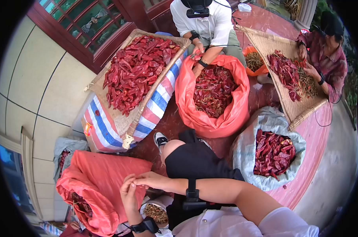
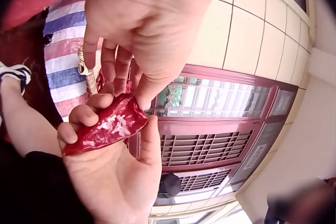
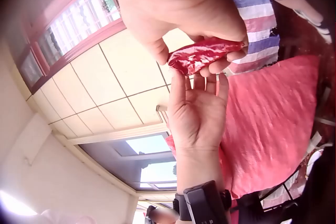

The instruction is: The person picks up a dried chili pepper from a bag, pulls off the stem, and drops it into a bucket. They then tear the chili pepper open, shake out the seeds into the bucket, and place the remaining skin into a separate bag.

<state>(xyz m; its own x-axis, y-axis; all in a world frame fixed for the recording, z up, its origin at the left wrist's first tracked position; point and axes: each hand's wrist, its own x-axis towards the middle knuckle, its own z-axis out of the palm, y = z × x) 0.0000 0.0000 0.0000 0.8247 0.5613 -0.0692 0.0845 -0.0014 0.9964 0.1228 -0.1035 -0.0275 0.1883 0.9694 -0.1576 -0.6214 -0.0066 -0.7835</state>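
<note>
A dried red chili pepper (image 2: 113, 124), shiny and creased with pale glare on its skin, is between my two hands. My right hand (image 1: 153, 180) holds it along its length, fingers curled round the body and thumb at its edge; in the right wrist view this hand (image 3: 184, 8) is uppermost. My left hand (image 1: 128, 193) pinches the blunt end of the pepper with thumb and fingertips. The pepper is hidden by the fingers in the head view. Below the hands leans a red woven sack (image 1: 108, 173) with chilies in its mouth.
A woven tray (image 1: 98, 85) heaped with chilies rests on a striped bundle (image 1: 102, 126). An open red sack (image 1: 186, 98) and a pale sack (image 1: 246, 154) hold more. A bucket (image 1: 165, 201) stands by my lap. Two people (image 1: 216, 23) work opposite, one beside a tilted tray (image 1: 261, 37).
</note>
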